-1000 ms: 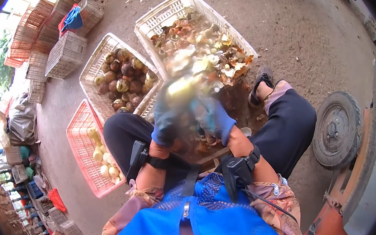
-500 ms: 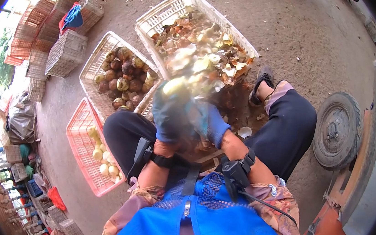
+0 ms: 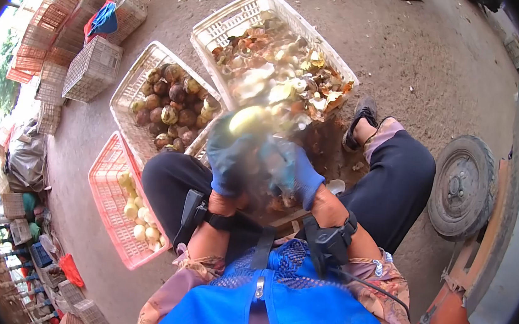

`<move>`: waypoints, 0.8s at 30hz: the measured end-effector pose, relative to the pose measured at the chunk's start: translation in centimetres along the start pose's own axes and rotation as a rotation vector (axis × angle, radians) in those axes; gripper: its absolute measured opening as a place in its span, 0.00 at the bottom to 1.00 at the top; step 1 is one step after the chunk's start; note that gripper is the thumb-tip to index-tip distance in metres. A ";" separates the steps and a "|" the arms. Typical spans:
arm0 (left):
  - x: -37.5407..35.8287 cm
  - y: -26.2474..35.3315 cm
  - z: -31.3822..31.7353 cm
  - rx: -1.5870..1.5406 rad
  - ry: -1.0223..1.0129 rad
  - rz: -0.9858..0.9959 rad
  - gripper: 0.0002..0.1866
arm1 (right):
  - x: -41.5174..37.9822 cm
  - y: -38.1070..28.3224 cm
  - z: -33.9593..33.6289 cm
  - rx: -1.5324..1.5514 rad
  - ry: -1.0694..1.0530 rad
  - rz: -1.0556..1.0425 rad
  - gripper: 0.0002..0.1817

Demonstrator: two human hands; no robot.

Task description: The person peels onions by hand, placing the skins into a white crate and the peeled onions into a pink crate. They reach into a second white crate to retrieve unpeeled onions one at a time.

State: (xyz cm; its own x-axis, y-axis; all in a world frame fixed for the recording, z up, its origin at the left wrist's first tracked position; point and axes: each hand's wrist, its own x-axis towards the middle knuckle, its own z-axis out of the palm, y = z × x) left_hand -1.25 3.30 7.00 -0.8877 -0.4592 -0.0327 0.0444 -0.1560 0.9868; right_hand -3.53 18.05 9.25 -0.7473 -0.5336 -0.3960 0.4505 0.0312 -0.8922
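Observation:
Both my hands wear blue gloves and work close together over my lap, blurred by motion. My left hand (image 3: 227, 158) grips a pale yellow fruit (image 3: 245, 121) with brown husk on it. My right hand (image 3: 290, 170) presses against the fruit from the right; what it holds is too blurred to tell. Brown husk scraps lie on a wooden board (image 3: 285, 216) under my hands. Just beyond the hands stands a white crate of peelings (image 3: 223, 25).
A white crate (image 3: 130, 82) of dark unpeeled fruit stands to the left. A pink crate (image 3: 105, 190) with several pale peeled fruits lies beside my left knee. Stacked empty crates (image 3: 92, 68) sit at far left. A wheel (image 3: 462, 186) lies at right on bare ground.
My hands stayed over my lap, shifting slightly while working the fruit. The camera view tilted a little; crates kept their places.

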 end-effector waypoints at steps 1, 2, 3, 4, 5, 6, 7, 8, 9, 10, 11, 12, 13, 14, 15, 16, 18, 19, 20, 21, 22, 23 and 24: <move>0.1 0.1 0.0 -0.013 -0.017 0.007 0.22 | 0.3 0.2 -0.2 -0.003 -0.003 -0.001 0.13; 0.4 -0.7 -0.2 -0.015 -0.013 0.008 0.22 | 0.8 0.9 -0.3 -0.133 0.011 -0.155 0.14; 0.7 -2.2 -0.4 0.194 -0.058 0.192 0.21 | 1.3 1.8 -0.4 -0.264 0.022 -0.309 0.14; 1.0 -3.3 -0.6 0.403 -0.107 0.373 0.20 | 1.7 3.3 -0.2 -0.585 0.172 -0.583 0.13; 0.8 -3.2 -0.8 0.397 -0.107 0.375 0.20 | 1.2 3.2 -0.2 -0.590 0.174 -0.584 0.13; 0.3 -2.9 -1.4 0.448 -0.165 0.180 0.18 | 0.8 2.7 -0.3 -0.558 0.107 -0.504 0.11; 0.1 -2.5 -1.7 0.491 -0.217 0.004 0.18 | 0.8 1.9 -0.5 -0.535 0.040 -0.443 0.10; 0.6 -2.8 -1.8 0.738 -0.326 0.483 0.18 | 1.2 1.9 -0.9 -0.585 0.023 -0.457 0.10; 1.1 -2.4 -1.8 0.309 -0.343 0.110 0.22 | 1.7 2.7 -1.3 -0.644 0.011 -0.492 0.11; 1.0 -0.9 -0.8 0.324 -0.287 0.170 0.25 | 2.0 3.1 -1.3 -0.592 0.061 -0.504 0.12; 0.9 -0.6 -0.3 -0.079 -0.184 -0.130 0.26 | 2.3 3.7 -1.4 -0.586 0.097 -0.486 0.10; 1.5 -2.7 -1.3 -0.017 -0.220 -0.156 0.28 | 2.0 2.3 -1.4 -0.717 0.081 -0.412 0.12; 1.7 -1.8 -0.8 0.074 -0.251 -0.088 0.28 | 1.3 1.0 -1.6 -0.842 0.072 -0.316 0.13; 1.4 -1.4 -0.5 0.000 -0.246 -0.090 0.28 | 1.2 0.5 -1.7 -0.865 0.074 -0.343 0.13; 1.0 -1.2 -0.3 -0.070 -0.245 -0.103 0.28 | 0.9 0.1 -1.8 -0.963 0.111 -0.299 0.17; 0.9 -1.2 -0.3 -0.078 -0.247 -0.087 0.28 | 0.7 -0.3 -1.7 -1.055 0.150 -0.250 0.21; 0.4 -2.0 0.0 0.030 -0.131 0.050 0.27 | 0.4 -1.0 -1.2 -1.110 0.154 -0.244 0.21; 0.6 -3.9 -0.6 0.040 -0.098 0.081 0.26 | 0.0 -1.3 -1.3 -1.161 0.164 -0.219 0.22; 0.1 -2.2 0.0 0.007 -0.097 0.076 0.26 | -0.3 -1.6 -1.3 -1.134 0.168 -0.203 0.22; -0.4 -0.5 0.6 -0.027 -0.095 0.070 0.26 | 0.1 -0.7 -1.8 -1.052 0.162 -0.275 0.22; -0.4 -1.0 0.5 -0.027 -0.073 0.107 0.25 | 1.4 1.3 -2.4 -1.014 0.106 -0.353 0.22; -0.5 -1.4 0.3 -0.023 -0.045 0.146 0.25 | 2.4 2.6 -2.9 -0.862 0.062 -0.380 0.23; -1.0 0.8 0.5 -0.095 -0.088 -0.013 0.25 | 1.3 1.1 -2.6 -0.630 0.022 -0.195 0.23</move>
State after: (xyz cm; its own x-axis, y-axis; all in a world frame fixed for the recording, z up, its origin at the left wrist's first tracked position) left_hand -0.58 4.03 7.85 -0.9253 -0.3784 -0.0267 0.0725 -0.2455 0.9667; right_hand -5.25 19.62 7.18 -0.7991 -0.5621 -0.2130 -0.0612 0.4285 -0.9015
